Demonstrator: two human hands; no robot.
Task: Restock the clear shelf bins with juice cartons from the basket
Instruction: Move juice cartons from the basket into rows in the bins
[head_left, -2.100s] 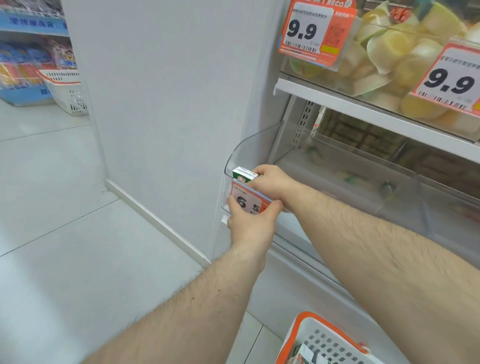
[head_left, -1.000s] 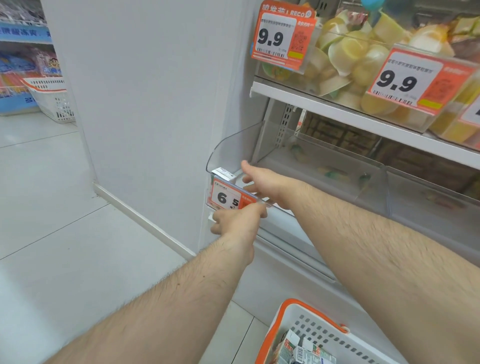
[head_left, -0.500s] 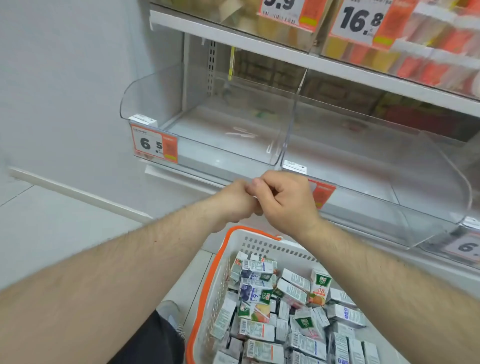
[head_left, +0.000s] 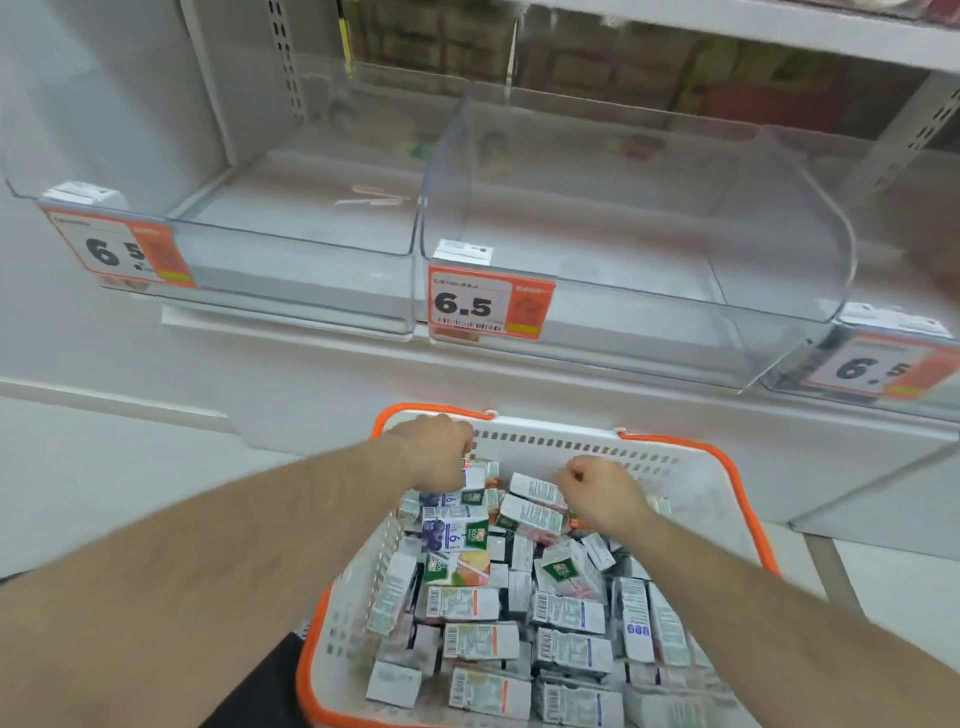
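Half a second back my hands met in front of the middle bin; now both are down inside the basket at its far end. The view has dropped too: the 9.9 and 16.8 tags above are gone from sight.

Left hand at 11 o'clock in the basket, fingers curled down onto a carton by the rim; whether it truly grips, I cannot tell. Right hand near 1 o'clock, fist-like over the pile, fingers hidden beneath the knuckles, hold unclear.

Juice cartons: small white boxes with barcodes and green logos, some with fruit prints, heaped loosely at all angles in the white, orange-rimmed basket.

Left bin at 10 o'clock and middle bin at 12 o'clock, each with a 6.5 tag.

A third bin at 3 o'clock is cut off by the frame. Shelf back blurred. Basket's near end out of view.
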